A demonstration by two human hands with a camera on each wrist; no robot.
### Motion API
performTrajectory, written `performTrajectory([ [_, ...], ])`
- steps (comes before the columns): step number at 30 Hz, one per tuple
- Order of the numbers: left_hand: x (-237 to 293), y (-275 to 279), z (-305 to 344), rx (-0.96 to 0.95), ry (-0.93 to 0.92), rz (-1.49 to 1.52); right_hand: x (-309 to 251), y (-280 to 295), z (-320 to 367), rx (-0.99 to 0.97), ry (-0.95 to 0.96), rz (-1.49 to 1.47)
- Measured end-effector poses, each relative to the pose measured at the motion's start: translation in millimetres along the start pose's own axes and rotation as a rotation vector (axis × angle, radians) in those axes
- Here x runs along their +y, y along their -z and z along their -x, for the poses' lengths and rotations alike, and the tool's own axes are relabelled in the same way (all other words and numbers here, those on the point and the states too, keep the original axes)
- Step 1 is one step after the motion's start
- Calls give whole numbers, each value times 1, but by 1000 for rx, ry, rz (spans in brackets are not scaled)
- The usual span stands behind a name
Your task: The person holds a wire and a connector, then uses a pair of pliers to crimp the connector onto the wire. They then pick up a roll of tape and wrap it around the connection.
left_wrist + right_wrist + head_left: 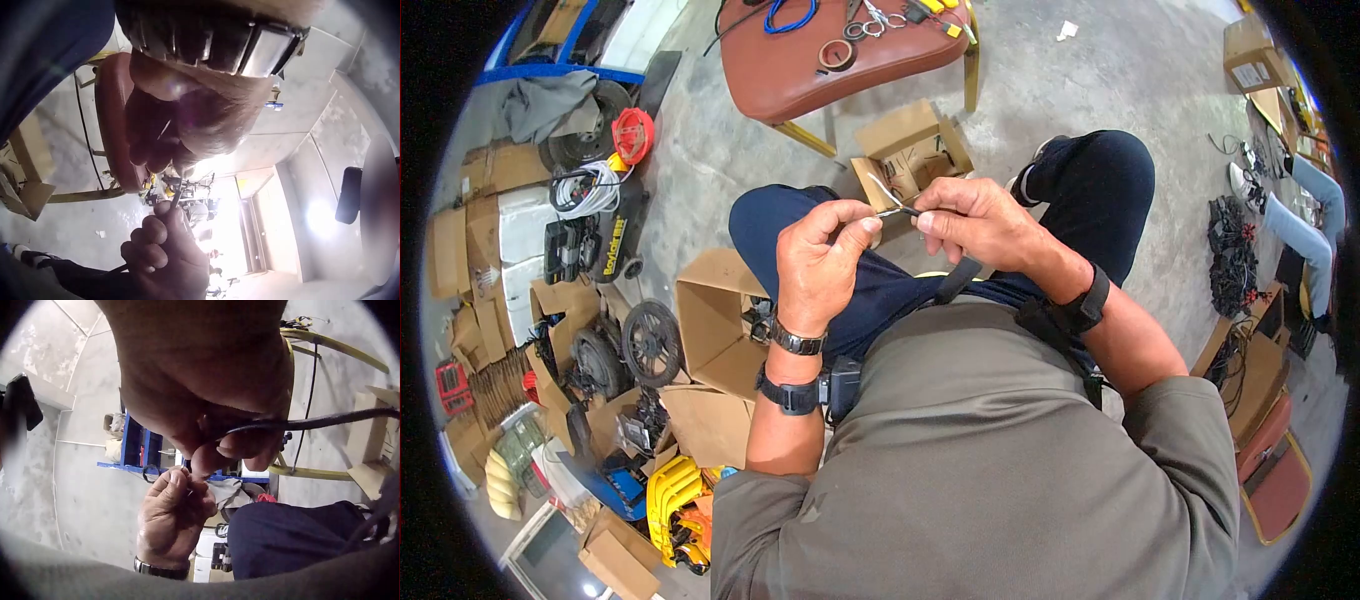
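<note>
Both hands meet above the lap in the head view. My left hand [818, 265] pinches the thin end of a cable between thumb and forefinger. To its right, my right hand [980, 225] grips the dark cable's sheath, its fingers curled round it. A white strand [880, 188] sticks up between the two hands. In the right wrist view the black cable [312, 421] runs out from under the right hand [206, 375] toward the right edge, and the left hand [172, 519] pinches close to its fingertips. Fingers hide the exact joint of the wires.
A brown padded seat [840, 60] ahead holds scissors [880, 22], a tape roll [837, 55] and blue cable. An open cardboard box [900, 135] stands on the floor beyond the knees. Boxes, wheels [651, 343] and yellow parts crowd the left; more boxes stand at right.
</note>
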State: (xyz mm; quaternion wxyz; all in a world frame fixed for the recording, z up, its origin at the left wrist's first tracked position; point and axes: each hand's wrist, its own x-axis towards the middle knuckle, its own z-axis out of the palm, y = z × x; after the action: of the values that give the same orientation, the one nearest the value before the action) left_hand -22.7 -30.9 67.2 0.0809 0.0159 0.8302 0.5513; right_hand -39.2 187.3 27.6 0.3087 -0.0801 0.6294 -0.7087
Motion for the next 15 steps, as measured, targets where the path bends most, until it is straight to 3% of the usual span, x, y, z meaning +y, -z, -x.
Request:
performTrajectory([
  [7, -10, -2, 0, -47, 204, 351, 6, -2, -2, 73, 198, 171],
  [15, -14, 9, -1, -215, 360, 389, 8, 2, -4, 129, 455, 476],
])
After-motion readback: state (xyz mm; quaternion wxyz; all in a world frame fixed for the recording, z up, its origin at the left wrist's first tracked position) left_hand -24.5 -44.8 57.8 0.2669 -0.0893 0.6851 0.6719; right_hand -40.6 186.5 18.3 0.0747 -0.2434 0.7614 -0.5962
